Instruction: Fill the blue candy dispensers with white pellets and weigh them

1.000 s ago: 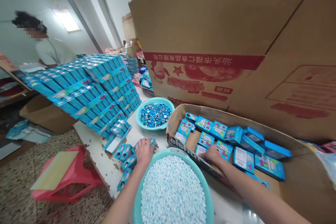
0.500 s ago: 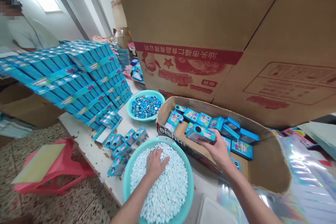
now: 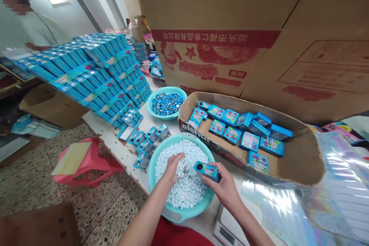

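Observation:
My right hand (image 3: 223, 182) is closed round a small blue box (image 3: 206, 170), held on its side over the teal basin (image 3: 184, 212) full of small white pellets (image 3: 187, 184). My left hand (image 3: 173, 165) is cupped in the pellets just left of the box, fingers curled round some of them. Behind the basin, a low cardboard tray (image 3: 300, 161) holds several more blue boxes (image 3: 232, 134).
A smaller teal bowl of blue caps (image 3: 166, 103) stands farther back. Stacked blue cartons (image 3: 98, 77) fill the left of the white table (image 3: 115, 148), loose boxes (image 3: 145, 144) beside them. A big cardboard box (image 3: 259, 27) rises behind. A pink stool (image 3: 86, 161) stands on the floor; another person (image 3: 31, 27) stands far left.
My right hand has carried a blue box from the cardboard tray down over the pellet basin. My left hand went from lying on the pellets to cupping them beside the box.

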The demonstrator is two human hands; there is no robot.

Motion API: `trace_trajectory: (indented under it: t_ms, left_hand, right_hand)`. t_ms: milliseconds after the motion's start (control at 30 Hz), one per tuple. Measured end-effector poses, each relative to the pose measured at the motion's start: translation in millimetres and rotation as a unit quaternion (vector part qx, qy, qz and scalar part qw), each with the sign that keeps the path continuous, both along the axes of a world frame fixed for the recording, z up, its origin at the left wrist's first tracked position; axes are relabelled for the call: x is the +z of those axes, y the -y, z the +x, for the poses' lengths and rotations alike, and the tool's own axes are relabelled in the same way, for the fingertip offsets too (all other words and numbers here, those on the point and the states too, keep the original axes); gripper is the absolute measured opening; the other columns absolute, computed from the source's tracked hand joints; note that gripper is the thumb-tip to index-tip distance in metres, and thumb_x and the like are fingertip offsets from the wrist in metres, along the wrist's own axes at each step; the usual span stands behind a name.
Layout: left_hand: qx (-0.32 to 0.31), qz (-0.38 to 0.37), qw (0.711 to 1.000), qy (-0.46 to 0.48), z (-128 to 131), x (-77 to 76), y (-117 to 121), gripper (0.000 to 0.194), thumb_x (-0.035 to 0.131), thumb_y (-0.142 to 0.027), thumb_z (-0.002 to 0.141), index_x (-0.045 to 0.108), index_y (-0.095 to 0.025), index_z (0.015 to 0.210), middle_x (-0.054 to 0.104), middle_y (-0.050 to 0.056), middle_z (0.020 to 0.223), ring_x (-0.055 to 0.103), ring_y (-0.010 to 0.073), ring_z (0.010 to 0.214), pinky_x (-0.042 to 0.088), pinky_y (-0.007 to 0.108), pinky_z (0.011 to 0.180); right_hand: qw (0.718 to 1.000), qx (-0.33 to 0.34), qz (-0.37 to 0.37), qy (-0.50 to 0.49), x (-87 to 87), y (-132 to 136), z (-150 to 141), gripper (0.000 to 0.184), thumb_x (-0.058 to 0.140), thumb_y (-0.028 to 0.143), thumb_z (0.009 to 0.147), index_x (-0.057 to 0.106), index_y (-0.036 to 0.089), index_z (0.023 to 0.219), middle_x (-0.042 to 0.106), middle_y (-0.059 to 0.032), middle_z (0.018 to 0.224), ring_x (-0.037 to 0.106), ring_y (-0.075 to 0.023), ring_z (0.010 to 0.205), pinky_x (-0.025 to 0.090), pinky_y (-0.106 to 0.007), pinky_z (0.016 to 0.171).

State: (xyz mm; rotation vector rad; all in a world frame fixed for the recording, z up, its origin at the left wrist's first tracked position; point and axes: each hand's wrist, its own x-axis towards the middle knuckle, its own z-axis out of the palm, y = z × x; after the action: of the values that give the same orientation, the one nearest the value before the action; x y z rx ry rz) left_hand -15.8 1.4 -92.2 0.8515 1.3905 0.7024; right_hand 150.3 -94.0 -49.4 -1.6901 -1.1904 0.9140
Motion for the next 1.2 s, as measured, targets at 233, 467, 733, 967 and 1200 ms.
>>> trace_trajectory:
  t_ms: [233,467,733,967,1200]
  left_hand:
    - [0.107,-0.007,0.963,0.247,15,62.0,11,0.032,0.071,-0.040,0.061,0.051,-0.017,0.071,0.056,-0.003,0.057,0.052,0.0100,0.045,0.040,0.021,0.045]
    - [0.157,0.071,0.951,0.258,19,71.3,10,0.028,0.067,-0.038,0.067,0.051,-0.016,0.070,0.058,-0.003,0.060,0.059,0.0134,0.054,0.046,0.025,0.053]
    - [0.174,0.057,0.955,0.234,23,73.4,7,0.033,0.071,-0.041,0.062,0.051,-0.015,0.064,0.061,0.000,0.061,0.060,0.0144,0.053,0.046,0.025,0.052]
    - [0.159,0.084,0.959,0.220,23,74.8,6,0.027,0.068,-0.039,0.066,0.055,-0.015,0.066,0.057,-0.002,0.054,0.058,0.0132,0.051,0.045,0.025,0.054]
    - [0.155,0.117,0.958,0.213,27,74.8,3,0.028,0.070,-0.036,0.066,0.050,-0.016,0.063,0.052,-0.005,0.053,0.050,0.0088,0.047,0.039,0.021,0.049]
  right_hand:
    - [0.987,0.091,0.051,0.126,-4.1,-1,-29,0.027,0.067,0.029,0.072,0.059,0.024,0.097,0.064,-0.0056,0.096,0.059,-0.0266,0.092,0.047,-0.037,0.078]
    - [0.977,0.106,0.080,0.166,4.1,-5,-37,0.030,0.069,0.029,0.073,0.057,0.022,0.100,0.064,-0.0057,0.096,0.059,-0.0260,0.092,0.046,-0.037,0.078]
    - [0.973,0.116,0.076,0.186,7.1,-13,-32,0.027,0.068,0.029,0.075,0.059,0.022,0.100,0.065,-0.0059,0.095,0.059,-0.0266,0.091,0.045,-0.038,0.077]
    - [0.978,0.107,0.067,0.168,7.8,-17,-32,0.029,0.069,0.028,0.072,0.061,0.023,0.100,0.067,-0.0054,0.098,0.060,-0.0267,0.093,0.045,-0.038,0.079]
    - [0.982,0.091,0.069,0.152,9.4,-19,-33,0.028,0.069,0.029,0.072,0.062,0.023,0.099,0.067,-0.0050,0.095,0.061,-0.0258,0.092,0.045,-0.037,0.078]
